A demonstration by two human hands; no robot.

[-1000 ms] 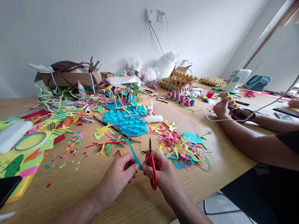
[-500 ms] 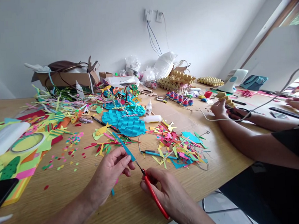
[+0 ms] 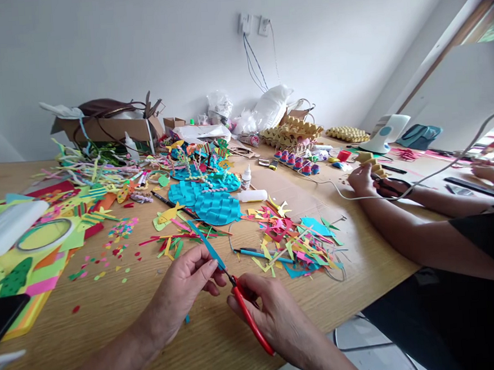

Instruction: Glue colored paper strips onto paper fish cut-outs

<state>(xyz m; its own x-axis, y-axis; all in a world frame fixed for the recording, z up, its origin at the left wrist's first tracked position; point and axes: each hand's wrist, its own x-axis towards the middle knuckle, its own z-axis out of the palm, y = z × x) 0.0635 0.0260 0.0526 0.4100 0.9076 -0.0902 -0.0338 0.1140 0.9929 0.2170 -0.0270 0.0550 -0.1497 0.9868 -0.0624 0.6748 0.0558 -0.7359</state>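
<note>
Between the thumb and fingers of my left hand (image 3: pixel 196 273) is a narrow strip of blue paper (image 3: pixel 204 239), pointing up and away from me. My right hand (image 3: pixel 270 313) is closed round the red handles of a pair of scissors (image 3: pixel 250 320). The scissor blades meet the lower end of the strip, close to my left fingertips; whether they are fully closed is hard to see. A small blue paper scrap (image 3: pixel 187 319) shows just below my left hand. Beyond both hands lies a layered blue paper piece (image 3: pixel 217 207).
Colourful paper offcuts (image 3: pixel 293 235) and a blue pen (image 3: pixel 260 254) lie to the right. White glue bottles (image 3: pixel 252 196) stand and lie behind. Paper sheets (image 3: pixel 46 283) and a tape roll (image 3: pixel 45 235) fill the left. Another person's hands (image 3: pixel 363 179) cut egg carton with scissors at right.
My right hand with the scissors has shifted slightly left and up, bringing the blades nearer my left fingers. My left hand still holds the blue strip in almost the same place.
</note>
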